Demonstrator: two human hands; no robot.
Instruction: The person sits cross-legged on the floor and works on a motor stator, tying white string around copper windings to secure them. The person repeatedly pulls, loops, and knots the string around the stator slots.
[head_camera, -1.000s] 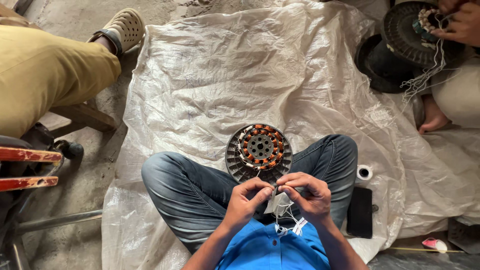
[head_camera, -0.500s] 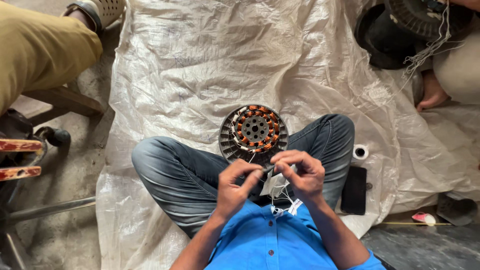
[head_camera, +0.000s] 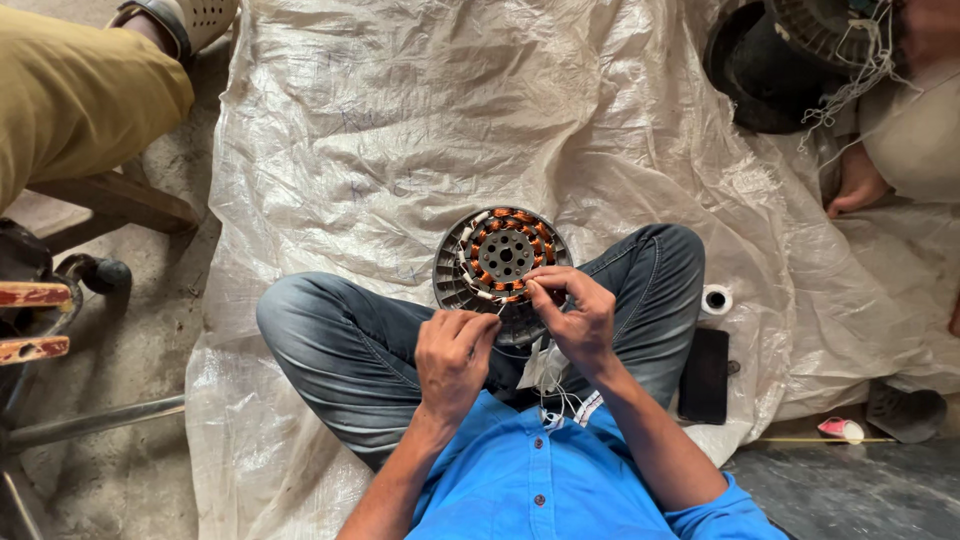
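Note:
A round motor stator (head_camera: 500, 262) with orange copper windings and white sleeves rests against my crossed legs in blue jeans, on a white plastic sheet (head_camera: 400, 130). My right hand (head_camera: 575, 318) pinches at the stator's near rim with thumb and forefinger. A folded white paper strip (head_camera: 545, 372) and thin white threads hang beneath its palm. My left hand (head_camera: 453, 352) is curled just below the stator, its fingertips pinched on a thin thread end close to the right hand's fingers. What the thread is joined to is hidden.
A small white tape roll (head_camera: 716, 299) and a flat black phone (head_camera: 705, 375) lie by my right knee. Another person's leg in yellow trousers (head_camera: 80, 100) is at upper left. At upper right a second person (head_camera: 915, 130) holds a dark round motor part (head_camera: 770, 60) with loose wires. A wooden stool (head_camera: 110, 200) stands at left.
Both hands have risen from my lap to the stator's near edge. The right fingers now touch its rim, and the white strip hangs under that hand.

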